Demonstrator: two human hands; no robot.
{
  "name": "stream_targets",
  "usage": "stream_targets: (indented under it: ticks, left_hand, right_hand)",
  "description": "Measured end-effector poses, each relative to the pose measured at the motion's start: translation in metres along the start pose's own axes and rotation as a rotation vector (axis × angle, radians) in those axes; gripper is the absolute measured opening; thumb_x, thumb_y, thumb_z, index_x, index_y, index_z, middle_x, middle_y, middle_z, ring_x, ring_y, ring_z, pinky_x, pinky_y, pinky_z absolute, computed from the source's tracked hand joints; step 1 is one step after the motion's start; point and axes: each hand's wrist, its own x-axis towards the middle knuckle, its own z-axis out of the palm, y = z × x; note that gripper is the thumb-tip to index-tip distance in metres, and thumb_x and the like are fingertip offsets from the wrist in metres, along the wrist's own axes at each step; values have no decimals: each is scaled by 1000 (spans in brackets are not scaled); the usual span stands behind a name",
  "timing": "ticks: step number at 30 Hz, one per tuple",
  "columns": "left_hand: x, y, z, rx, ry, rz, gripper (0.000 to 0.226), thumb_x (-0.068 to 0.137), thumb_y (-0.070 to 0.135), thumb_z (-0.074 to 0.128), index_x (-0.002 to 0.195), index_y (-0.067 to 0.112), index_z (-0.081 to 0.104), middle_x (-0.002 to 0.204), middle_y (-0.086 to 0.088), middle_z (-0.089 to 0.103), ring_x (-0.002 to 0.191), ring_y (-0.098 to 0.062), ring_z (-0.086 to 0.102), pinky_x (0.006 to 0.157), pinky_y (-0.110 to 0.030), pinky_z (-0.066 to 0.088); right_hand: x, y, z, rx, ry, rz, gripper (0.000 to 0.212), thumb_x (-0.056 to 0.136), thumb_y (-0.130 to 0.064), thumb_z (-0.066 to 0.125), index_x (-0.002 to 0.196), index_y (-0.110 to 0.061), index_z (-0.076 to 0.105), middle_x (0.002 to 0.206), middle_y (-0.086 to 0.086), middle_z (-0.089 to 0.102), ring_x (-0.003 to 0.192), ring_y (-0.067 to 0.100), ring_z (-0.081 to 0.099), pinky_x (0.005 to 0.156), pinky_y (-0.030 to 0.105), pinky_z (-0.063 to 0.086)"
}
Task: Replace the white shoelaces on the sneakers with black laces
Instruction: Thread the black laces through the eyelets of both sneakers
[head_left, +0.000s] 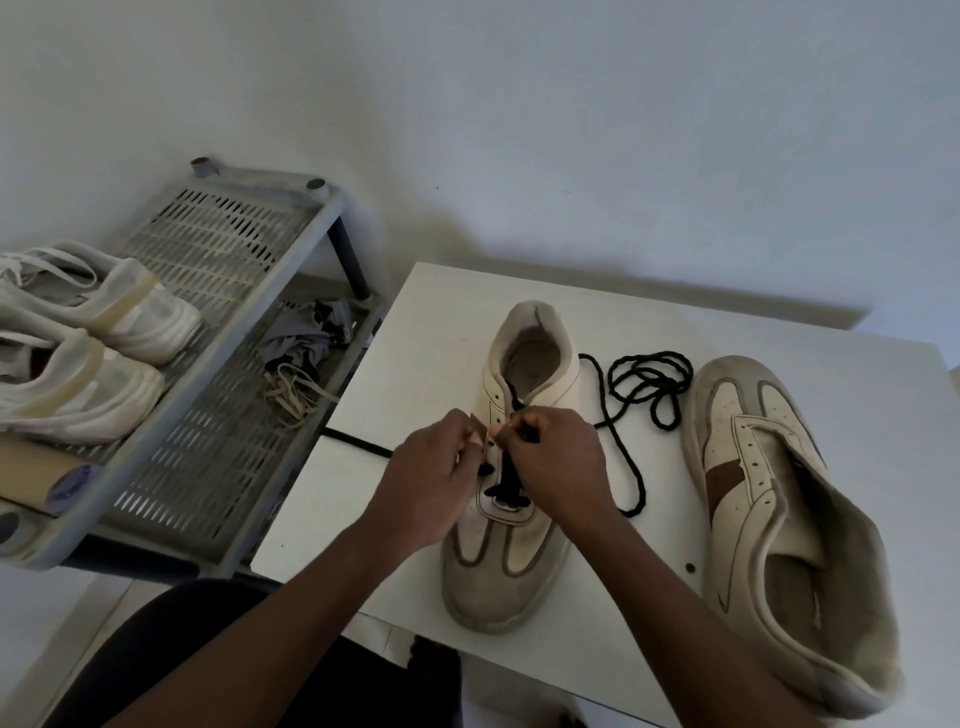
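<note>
Forearms (291, 597) reach up from the bottom edge to a white table (415, 322), where both hands work at the near sneaker (506, 561). It is cream leather with grey-brown suede at the toe and points toward the person. A black lace (631, 457) crosses its lowest eyelets, while the upper eyelets are bare.

The left hand (431, 462) has its fingers curled and pinches the sneaker's left eyelet flap. The right hand (550, 462) pinches the black lace just above the tongue. From there the corded lace trails right across the table and coils in loose loops.

Just beside those loops, a second sneaker (769, 519) of the same make lies unlaced, with its toe pointing away. That makes two cream sneakers on the table.

A flat black strip (358, 441) lies at the table's left edge. Farther left stands a grey slatted rack (234, 291). Two white sneakers (130, 306) sit on its top shelf. The lower shelf holds a tangle of pale laces (296, 389) and a crumpled grey cloth (306, 338).
</note>
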Motion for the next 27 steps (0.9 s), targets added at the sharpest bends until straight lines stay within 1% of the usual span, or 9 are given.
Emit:
stream_targets:
  ticks: [5,6,8,10,12,16,20,24,27]
  left_hand:
    - [2,-6,4,74,75,130,12,91,24,61,97,14,60,83,7,64,59,1,53,53,-12,36]
    - [2,-6,5,82,98,154,12,91,24,61,96,13,61,83,5,66,61,-2,55,56,-14,41]
    - [3,-9,5,72,130,184,13,90,24,61,93,12,62,82,3,68,69,-9,61,60,-33,53]
    - [3,-9,5,61,154,207,10,88,23,61,90,13,63,80,4,68,70,-13,64,60,-39,54]
    - [3,-7,3,42,167,211,2,86,16,65,87,15,65,78,8,69,69,-10,64,60,-36,54]
    - [4,-4,-2,-12,172,188,13,82,5,68,83,17,67,73,18,65,69,-3,63,62,-20,53]
    - [4,-2,1,-77,171,147,16,83,-4,63,80,12,62,72,12,64,73,-6,63,63,-16,51]
    - [4,0,3,-111,157,66,20,85,-5,59,77,13,58,72,9,62,74,-7,61,63,-14,47]
    - [5,2,4,-134,152,21,23,85,-4,60,76,16,57,73,7,63,73,-5,60,62,-12,45]
  right_hand:
    - [1,1,-1,8,3,13,15,87,-27,65,76,-19,71,70,-2,69,70,14,66,71,41,57]
    - [0,0,0,15,4,16,13,87,-26,65,77,-20,71,71,-3,70,70,14,67,71,40,57]
    - [-2,-2,1,29,3,17,13,88,-25,64,79,-21,72,73,-4,70,72,13,67,72,39,57]
    - [-2,-5,-2,32,-15,17,16,91,-24,60,84,-20,74,76,-2,71,74,15,68,75,39,57]
    - [2,-7,-12,52,-100,46,18,95,-17,54,93,-16,72,81,2,72,76,19,69,78,40,57]
    - [7,-12,-32,-45,-344,31,28,91,-1,53,112,-14,67,98,3,72,86,17,70,80,27,57]
    - [0,-10,-27,-346,-223,-175,26,85,-13,57,103,-24,71,92,-1,71,85,17,65,75,34,56]
    - [1,-5,-23,-319,-168,-223,23,87,-19,56,99,-26,74,88,-3,71,79,16,64,69,28,53]
    - [0,-1,-14,-261,-66,-244,22,85,-17,58,93,-24,77,84,-2,73,76,17,65,67,32,55]
